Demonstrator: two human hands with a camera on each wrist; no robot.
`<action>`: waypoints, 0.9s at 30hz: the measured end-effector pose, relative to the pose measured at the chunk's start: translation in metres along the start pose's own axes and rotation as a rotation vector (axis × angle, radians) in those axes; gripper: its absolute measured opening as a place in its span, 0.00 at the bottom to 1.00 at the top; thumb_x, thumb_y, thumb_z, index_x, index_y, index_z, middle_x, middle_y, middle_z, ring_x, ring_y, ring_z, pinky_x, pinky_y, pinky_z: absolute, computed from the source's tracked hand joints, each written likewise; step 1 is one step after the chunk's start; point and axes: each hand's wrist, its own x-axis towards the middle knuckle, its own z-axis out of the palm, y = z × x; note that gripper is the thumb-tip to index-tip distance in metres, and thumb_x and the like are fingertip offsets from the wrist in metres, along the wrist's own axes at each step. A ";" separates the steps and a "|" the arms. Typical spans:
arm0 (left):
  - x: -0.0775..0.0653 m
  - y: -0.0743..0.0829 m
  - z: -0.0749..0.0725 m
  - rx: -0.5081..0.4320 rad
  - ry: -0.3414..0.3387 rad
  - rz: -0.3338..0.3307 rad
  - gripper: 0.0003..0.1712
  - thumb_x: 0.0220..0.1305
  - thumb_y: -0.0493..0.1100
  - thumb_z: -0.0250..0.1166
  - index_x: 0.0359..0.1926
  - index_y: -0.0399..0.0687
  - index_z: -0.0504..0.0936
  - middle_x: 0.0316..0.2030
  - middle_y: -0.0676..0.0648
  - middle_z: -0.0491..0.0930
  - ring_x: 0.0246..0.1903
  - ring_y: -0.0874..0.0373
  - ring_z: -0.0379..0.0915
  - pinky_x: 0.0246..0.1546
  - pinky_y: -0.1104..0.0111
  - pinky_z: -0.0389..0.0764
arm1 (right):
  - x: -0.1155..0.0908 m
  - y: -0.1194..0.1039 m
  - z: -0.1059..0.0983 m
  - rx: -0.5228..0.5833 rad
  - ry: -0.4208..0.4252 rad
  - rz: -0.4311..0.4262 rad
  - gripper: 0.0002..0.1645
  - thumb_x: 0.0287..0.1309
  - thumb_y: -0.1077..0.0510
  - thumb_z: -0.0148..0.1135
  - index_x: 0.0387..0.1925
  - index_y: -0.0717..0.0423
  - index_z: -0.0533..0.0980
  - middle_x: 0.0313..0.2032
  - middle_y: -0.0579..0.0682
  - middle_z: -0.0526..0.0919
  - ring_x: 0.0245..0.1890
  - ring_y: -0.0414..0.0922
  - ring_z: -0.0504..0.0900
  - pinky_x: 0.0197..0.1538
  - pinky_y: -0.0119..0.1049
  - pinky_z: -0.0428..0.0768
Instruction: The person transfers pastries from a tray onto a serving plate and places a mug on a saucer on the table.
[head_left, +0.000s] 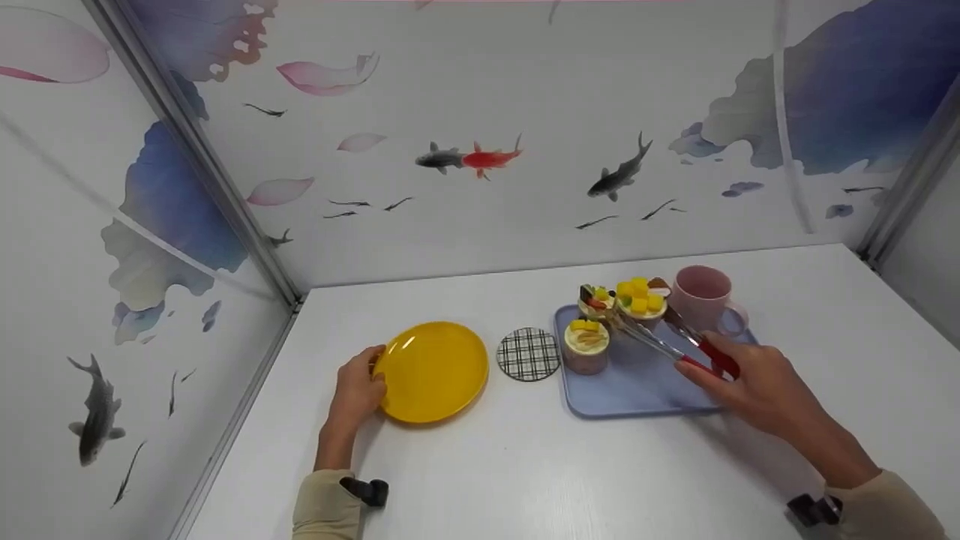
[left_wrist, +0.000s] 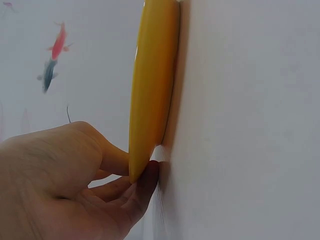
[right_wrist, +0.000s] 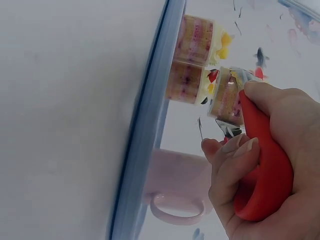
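My left hand (head_left: 358, 386) pinches the left rim of a round yellow plate (head_left: 431, 371), thumb on top and fingers beneath in the left wrist view. The plate lies on the table. My right hand (head_left: 772, 390) grips red-handled tongs (right_wrist: 270, 165) over the blue tray (head_left: 637, 397). Between the tongs' metal ends is a small dessert cup (right_wrist: 227, 97) topped with yellow fruit cubes, raised off the tray in the right wrist view. Two other dessert cups stand on the tray's left side, one with yellow pieces (head_left: 586, 349), one with red fruit (head_left: 595, 300) behind it.
A pink mug (head_left: 701, 296) stands at the tray's back right, handle to the right. Between plate and tray lies a round checked coaster (head_left: 529, 354). White walls printed with fish and petals rise behind the white table (head_left: 510, 480) and at its sides.
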 end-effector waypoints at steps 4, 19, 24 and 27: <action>0.000 -0.002 0.000 -0.006 0.002 0.007 0.35 0.72 0.24 0.57 0.78 0.36 0.70 0.72 0.33 0.76 0.68 0.40 0.77 0.75 0.47 0.77 | 0.000 -0.004 0.000 0.002 0.022 -0.020 0.42 0.66 0.38 0.75 0.69 0.61 0.80 0.35 0.52 0.85 0.37 0.49 0.77 0.28 0.28 0.74; 0.000 -0.001 0.000 -0.018 0.002 0.017 0.36 0.70 0.23 0.56 0.78 0.35 0.70 0.72 0.32 0.76 0.66 0.40 0.77 0.74 0.47 0.78 | 0.001 -0.021 0.000 0.032 0.044 -0.043 0.42 0.66 0.35 0.73 0.68 0.60 0.80 0.45 0.59 0.89 0.42 0.52 0.81 0.33 0.23 0.78; 0.000 -0.001 0.001 -0.013 0.003 0.020 0.36 0.70 0.24 0.56 0.78 0.35 0.70 0.72 0.33 0.76 0.67 0.41 0.77 0.75 0.46 0.76 | 0.003 -0.027 0.004 0.032 0.039 -0.046 0.43 0.65 0.35 0.74 0.69 0.60 0.79 0.46 0.60 0.89 0.42 0.52 0.81 0.34 0.25 0.80; 0.001 -0.002 0.002 -0.014 0.000 0.016 0.36 0.70 0.24 0.56 0.78 0.36 0.70 0.73 0.33 0.75 0.68 0.41 0.76 0.76 0.46 0.75 | 0.005 -0.030 0.007 0.025 0.050 -0.050 0.42 0.65 0.35 0.74 0.68 0.60 0.80 0.45 0.58 0.89 0.41 0.51 0.80 0.33 0.25 0.80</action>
